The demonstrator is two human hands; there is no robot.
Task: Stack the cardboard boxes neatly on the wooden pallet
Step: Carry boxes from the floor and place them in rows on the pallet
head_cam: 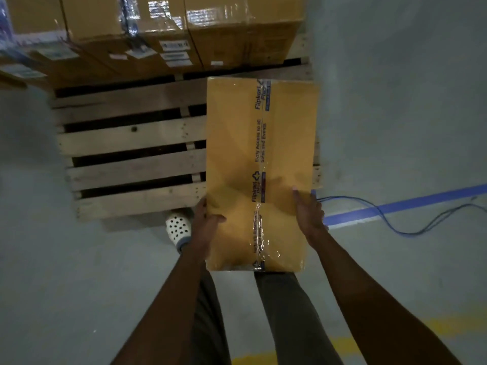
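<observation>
Item: taped cardboard box [259,175], long and narrow, centre of the frame, over the right end of the wooden pallet [131,138], near end overhanging toward the person; it appears held clear of the slats.

Left hand [207,219]: grasps the box's left edge, thumb on top.

Right hand [309,214]: clasps the right edge, lower fingers hidden.

Larger wrapped boxes [158,35]: stacked at the pallet's far side, top of the frame.

Floor: white perforated shoe [179,227] by the pallet's near edge; blue tape line [395,206] and blue cable [382,217] at right.
</observation>
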